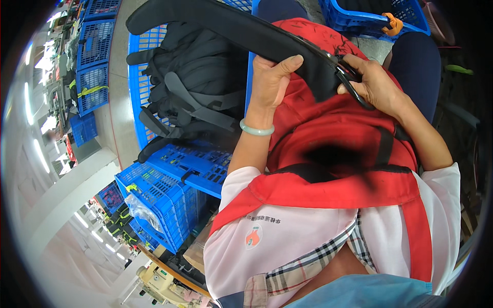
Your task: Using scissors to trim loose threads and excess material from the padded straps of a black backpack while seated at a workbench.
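Note:
My left hand (268, 84) is closed, thumb on top, round a long black padded strap (221, 25). The strap runs up to the left over a blue crate, and its near end hangs over my lap. My right hand (377, 84) grips black-handled scissors (339, 66), fingers at the handle loops. Their dark blades lie along the strap's right edge; whether they touch the fabric I cannot tell. A red apron (334, 128) covers my lap beneath both hands.
A blue crate (137, 97) at the left holds a heap of black straps (205, 64). Stacked blue crates (159, 200) stand nearer me on the left. Another blue crate (354, 20) with an orange tie (393, 24) sits at the far right. A sewing machine (162, 282) is at lower left.

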Demonstrator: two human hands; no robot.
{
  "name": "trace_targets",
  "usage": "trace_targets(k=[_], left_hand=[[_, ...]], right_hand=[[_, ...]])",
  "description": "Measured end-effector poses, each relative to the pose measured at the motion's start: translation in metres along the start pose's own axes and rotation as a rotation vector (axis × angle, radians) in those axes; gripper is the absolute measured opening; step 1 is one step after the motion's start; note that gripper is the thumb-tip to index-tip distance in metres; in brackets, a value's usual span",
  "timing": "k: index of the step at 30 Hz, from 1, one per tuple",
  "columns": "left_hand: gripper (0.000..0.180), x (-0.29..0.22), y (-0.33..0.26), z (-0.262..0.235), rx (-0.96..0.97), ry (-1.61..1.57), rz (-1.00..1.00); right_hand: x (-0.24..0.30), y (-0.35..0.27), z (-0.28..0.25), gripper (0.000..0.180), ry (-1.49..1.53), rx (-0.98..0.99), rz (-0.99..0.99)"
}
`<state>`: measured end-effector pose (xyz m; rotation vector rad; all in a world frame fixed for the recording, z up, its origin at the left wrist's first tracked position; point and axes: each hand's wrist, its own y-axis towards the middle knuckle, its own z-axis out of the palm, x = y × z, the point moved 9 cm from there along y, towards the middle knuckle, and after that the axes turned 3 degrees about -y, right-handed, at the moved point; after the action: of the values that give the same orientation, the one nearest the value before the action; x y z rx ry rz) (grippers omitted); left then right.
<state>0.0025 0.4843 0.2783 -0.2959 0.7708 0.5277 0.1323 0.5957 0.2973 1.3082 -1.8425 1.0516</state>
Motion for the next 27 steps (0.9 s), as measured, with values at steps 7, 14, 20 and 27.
trace_targets(k=[7,14,20,27], left_hand=[[0.027,0.007,-0.004,0.006,0.027,0.1,0.016],[0.026,-0.003,0.01,-0.008,-0.094,-0.036,0.048],[0.024,0.004,0.007,-0.008,-0.062,-0.005,0.023],[0.027,-0.004,0.012,-0.018,-0.086,-0.067,-0.03]], right_hand=[[-0.002,0.003,-0.001,0.052,0.01,-0.029,-0.014],[-0.006,0.007,0.002,0.054,0.03,-0.109,-0.064],[-0.011,0.009,0.009,0.051,0.064,-0.084,-0.029],[-0.017,0.012,0.004,0.048,0.09,-0.033,-0.047]])
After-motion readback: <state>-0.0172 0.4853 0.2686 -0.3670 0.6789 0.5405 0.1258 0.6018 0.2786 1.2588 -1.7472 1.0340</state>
